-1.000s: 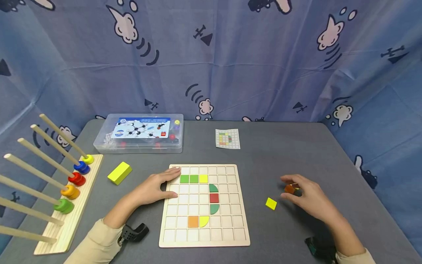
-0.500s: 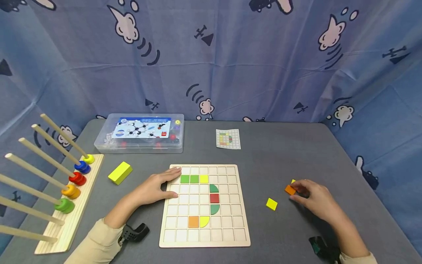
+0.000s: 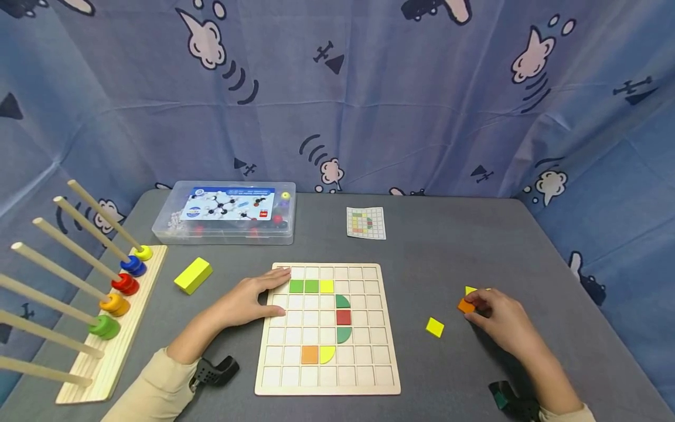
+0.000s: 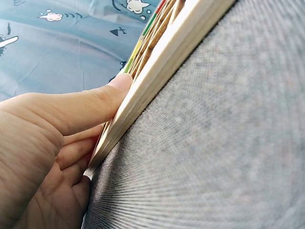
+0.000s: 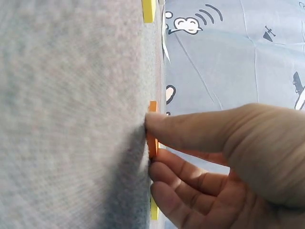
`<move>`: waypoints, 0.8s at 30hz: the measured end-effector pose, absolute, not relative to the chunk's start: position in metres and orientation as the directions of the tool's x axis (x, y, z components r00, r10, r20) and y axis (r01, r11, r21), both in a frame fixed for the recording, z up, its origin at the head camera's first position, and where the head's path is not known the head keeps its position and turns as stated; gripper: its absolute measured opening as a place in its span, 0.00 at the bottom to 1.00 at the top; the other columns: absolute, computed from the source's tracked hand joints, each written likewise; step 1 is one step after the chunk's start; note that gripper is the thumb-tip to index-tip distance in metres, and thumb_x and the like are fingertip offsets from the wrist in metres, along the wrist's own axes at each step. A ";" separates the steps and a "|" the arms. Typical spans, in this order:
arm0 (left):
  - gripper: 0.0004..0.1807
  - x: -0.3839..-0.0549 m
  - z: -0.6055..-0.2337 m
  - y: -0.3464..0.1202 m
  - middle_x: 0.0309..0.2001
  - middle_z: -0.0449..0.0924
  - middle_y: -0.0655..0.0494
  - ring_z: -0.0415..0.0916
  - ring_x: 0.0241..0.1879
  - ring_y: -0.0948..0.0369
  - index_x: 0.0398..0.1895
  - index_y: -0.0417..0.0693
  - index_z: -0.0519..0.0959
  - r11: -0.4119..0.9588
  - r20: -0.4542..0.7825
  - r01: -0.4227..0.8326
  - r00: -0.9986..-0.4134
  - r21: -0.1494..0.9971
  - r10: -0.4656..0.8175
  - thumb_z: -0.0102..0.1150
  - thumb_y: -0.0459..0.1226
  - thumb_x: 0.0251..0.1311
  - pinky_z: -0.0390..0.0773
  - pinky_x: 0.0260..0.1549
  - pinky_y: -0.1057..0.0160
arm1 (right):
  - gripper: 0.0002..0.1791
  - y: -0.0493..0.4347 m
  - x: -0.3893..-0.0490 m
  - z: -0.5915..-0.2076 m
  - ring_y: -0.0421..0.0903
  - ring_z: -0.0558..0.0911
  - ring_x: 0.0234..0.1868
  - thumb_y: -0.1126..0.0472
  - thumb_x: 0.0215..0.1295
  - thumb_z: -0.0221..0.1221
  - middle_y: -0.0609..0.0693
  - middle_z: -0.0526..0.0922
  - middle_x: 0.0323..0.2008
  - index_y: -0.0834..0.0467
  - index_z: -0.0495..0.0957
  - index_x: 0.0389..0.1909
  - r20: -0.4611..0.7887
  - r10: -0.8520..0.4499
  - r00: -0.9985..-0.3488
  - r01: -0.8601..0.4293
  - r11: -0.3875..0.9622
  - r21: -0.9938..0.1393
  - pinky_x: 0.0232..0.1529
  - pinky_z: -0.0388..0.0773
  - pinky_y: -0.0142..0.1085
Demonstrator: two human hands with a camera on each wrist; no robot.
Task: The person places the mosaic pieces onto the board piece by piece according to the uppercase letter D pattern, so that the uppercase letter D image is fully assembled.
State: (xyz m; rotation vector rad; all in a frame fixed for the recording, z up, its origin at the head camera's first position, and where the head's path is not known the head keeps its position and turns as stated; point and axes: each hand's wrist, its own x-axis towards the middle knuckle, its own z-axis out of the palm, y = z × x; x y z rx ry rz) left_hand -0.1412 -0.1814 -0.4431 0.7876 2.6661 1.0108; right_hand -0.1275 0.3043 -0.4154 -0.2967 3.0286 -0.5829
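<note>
A wooden grid board [image 3: 364, 357] lies at the middle of the table, with green, yellow, red and orange pieces in some cells. My left hand [image 3: 250, 303] rests on its left edge, fingers spread. In the left wrist view the thumb [image 4: 102, 102] lies along the board's pale wooden rim [image 4: 157, 71]. To the right of the board, my right hand [image 3: 503, 319] pinches an orange square tile [image 3: 466, 306] between thumb and fingers, low over the table. Just behind that tile a yellow piece [image 3: 470, 290] shows partly. A yellow square tile [image 3: 435, 327] lies between the board and this hand.
A pegged wooden stand [image 3: 113, 357] with coloured rings fills the left side. Near it are a yellow block [image 3: 193, 275] and a clear plastic box [image 3: 227, 235]. A small printed grid card [image 3: 366, 223] lies behind the board. A patterned curtain [image 3: 337, 99] hangs at the back.
My right hand has gone from spread around the pieces to pinching the orange tile, fingers drawn together and a little to the right. The left hand stays on the board's edge.
</note>
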 end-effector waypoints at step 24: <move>0.41 -0.142 -0.442 -0.181 0.71 0.59 0.47 0.52 0.71 0.47 0.70 0.44 0.63 0.621 0.009 0.405 -0.842 0.671 0.539 0.66 0.49 0.54 0.59 0.66 0.43 | 0.16 0.213 -0.099 -0.399 0.36 0.77 0.36 0.61 0.51 0.70 0.36 0.78 0.38 0.48 0.82 0.42 0.080 -0.473 -0.877 -0.437 0.719 -0.540 0.37 0.79 0.32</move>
